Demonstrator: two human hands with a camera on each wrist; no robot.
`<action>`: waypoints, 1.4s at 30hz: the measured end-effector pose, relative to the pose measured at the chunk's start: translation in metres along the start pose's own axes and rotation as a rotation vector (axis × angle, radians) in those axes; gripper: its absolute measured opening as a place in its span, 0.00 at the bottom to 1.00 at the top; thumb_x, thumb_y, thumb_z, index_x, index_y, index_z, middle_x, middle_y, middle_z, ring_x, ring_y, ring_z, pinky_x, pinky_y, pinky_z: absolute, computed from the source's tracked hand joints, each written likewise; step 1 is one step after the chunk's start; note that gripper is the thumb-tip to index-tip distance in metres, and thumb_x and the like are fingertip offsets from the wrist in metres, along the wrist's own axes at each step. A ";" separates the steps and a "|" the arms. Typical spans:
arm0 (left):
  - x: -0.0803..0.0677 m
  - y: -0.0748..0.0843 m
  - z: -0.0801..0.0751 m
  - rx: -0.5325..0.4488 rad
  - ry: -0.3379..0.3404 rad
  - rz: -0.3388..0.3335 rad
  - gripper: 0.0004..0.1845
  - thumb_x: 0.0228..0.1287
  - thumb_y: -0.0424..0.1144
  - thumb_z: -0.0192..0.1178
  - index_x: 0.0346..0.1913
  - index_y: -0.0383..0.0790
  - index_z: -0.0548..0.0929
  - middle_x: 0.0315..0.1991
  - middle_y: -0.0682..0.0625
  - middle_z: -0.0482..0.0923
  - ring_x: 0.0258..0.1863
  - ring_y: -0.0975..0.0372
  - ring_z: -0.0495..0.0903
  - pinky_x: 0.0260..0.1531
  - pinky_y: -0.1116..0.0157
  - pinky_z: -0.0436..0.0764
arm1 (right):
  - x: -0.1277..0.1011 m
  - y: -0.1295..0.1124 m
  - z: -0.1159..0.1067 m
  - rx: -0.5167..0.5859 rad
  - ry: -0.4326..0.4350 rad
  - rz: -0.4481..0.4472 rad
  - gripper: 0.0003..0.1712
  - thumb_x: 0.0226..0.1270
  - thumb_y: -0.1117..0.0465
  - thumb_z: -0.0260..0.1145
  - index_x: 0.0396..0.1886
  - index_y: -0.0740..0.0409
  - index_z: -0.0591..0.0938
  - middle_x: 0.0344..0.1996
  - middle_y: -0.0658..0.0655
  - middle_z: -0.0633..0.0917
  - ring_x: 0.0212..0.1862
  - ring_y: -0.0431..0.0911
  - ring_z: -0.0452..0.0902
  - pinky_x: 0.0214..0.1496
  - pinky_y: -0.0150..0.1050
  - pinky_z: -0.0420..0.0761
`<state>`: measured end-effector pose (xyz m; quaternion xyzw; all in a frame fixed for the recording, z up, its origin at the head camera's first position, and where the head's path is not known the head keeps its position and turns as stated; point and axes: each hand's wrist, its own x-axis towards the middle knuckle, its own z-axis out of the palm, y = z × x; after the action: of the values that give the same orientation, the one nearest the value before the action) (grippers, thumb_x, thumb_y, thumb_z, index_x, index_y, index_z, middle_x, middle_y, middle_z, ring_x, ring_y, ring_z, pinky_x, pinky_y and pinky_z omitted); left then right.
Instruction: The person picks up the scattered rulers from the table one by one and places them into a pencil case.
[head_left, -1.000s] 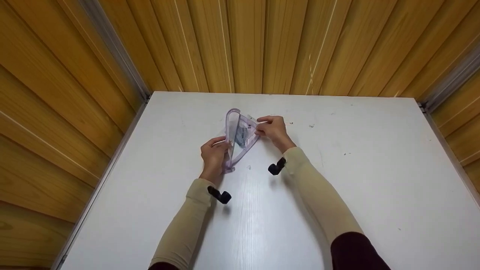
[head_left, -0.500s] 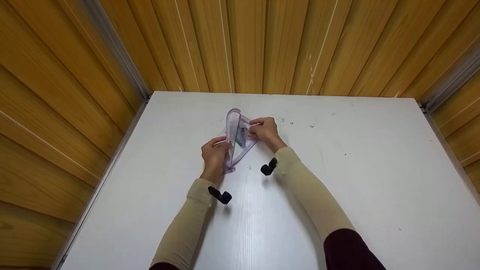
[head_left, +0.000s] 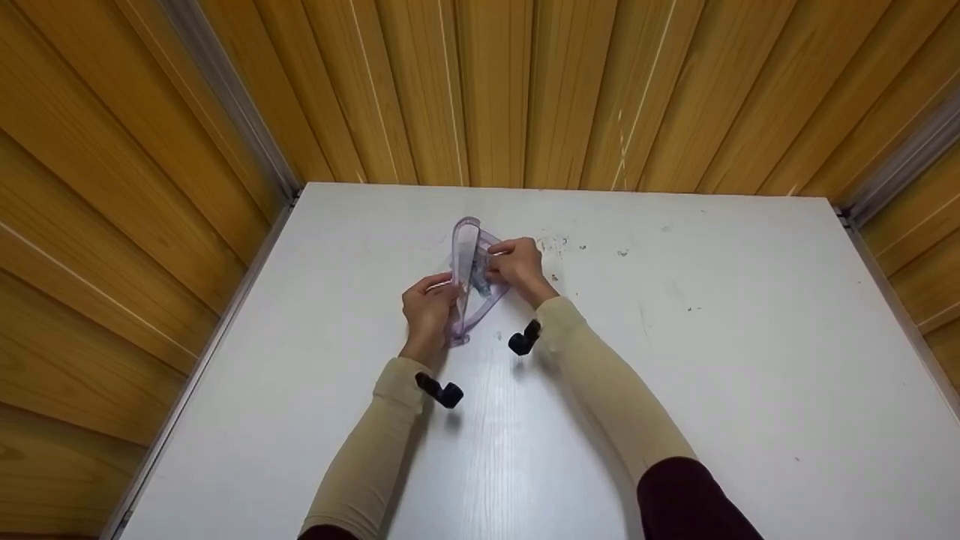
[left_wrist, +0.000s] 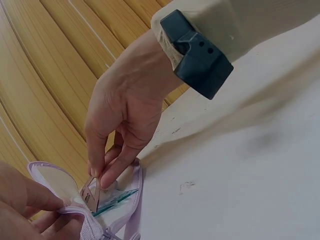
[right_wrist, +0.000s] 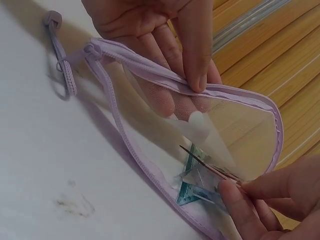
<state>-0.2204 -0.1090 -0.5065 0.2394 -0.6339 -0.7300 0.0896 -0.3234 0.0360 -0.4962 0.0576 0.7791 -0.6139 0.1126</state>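
A translucent lilac zip pouch (head_left: 466, 259) stands open on the white table (head_left: 675, 337). My left hand (head_left: 447, 291) pinches its near rim and holds the mouth apart; the right wrist view shows that thumb and those fingers (right_wrist: 192, 75) on the pouch (right_wrist: 235, 120) edge. My right hand (head_left: 498, 259) pinches a small flat clear packet (right_wrist: 210, 167) and holds it inside the opening. A teal-printed slip (right_wrist: 192, 189) lies in the pouch bottom. In the left wrist view the right hand (left_wrist: 97, 175) dips the packet (left_wrist: 92, 192) into the pouch (left_wrist: 57, 180).
Yellow wooden panel walls (head_left: 487, 90) close in the table on the back, left and right. The pouch's zipper pull loop (right_wrist: 59, 75) trails on the table. Small dark smudges (head_left: 622, 253) mark the table surface. Black wrist cameras (head_left: 442, 391) sit on both sleeved forearms.
My right hand has moved left with the small packet, from beside the pouch into its open mouth. The left hand and the pouch have stayed in place.
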 end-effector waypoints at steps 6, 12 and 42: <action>0.000 -0.001 0.001 -0.006 0.002 0.019 0.12 0.60 0.26 0.67 0.47 0.35 0.89 0.37 0.42 0.89 0.32 0.56 0.83 0.25 0.67 0.78 | -0.001 -0.001 0.005 -0.034 0.028 -0.013 0.13 0.60 0.74 0.70 0.46 0.66 0.89 0.37 0.61 0.87 0.36 0.52 0.90 0.37 0.39 0.87; 0.000 -0.001 0.001 -0.018 -0.009 0.027 0.13 0.60 0.26 0.66 0.48 0.35 0.89 0.39 0.41 0.89 0.35 0.55 0.85 0.29 0.67 0.81 | 0.002 -0.003 0.003 -0.184 0.042 -0.058 0.11 0.62 0.69 0.72 0.44 0.62 0.90 0.33 0.61 0.90 0.29 0.50 0.89 0.30 0.35 0.85; 0.001 -0.002 0.001 -0.032 -0.009 -0.005 0.12 0.60 0.25 0.67 0.47 0.36 0.89 0.38 0.41 0.89 0.32 0.56 0.84 0.24 0.68 0.78 | 0.001 0.008 0.001 -0.349 0.045 -0.211 0.09 0.60 0.64 0.74 0.40 0.59 0.92 0.33 0.58 0.90 0.29 0.42 0.80 0.34 0.35 0.78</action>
<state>-0.2214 -0.1085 -0.5091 0.2363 -0.6219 -0.7413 0.0887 -0.3223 0.0369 -0.5041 -0.0309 0.8777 -0.4766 0.0387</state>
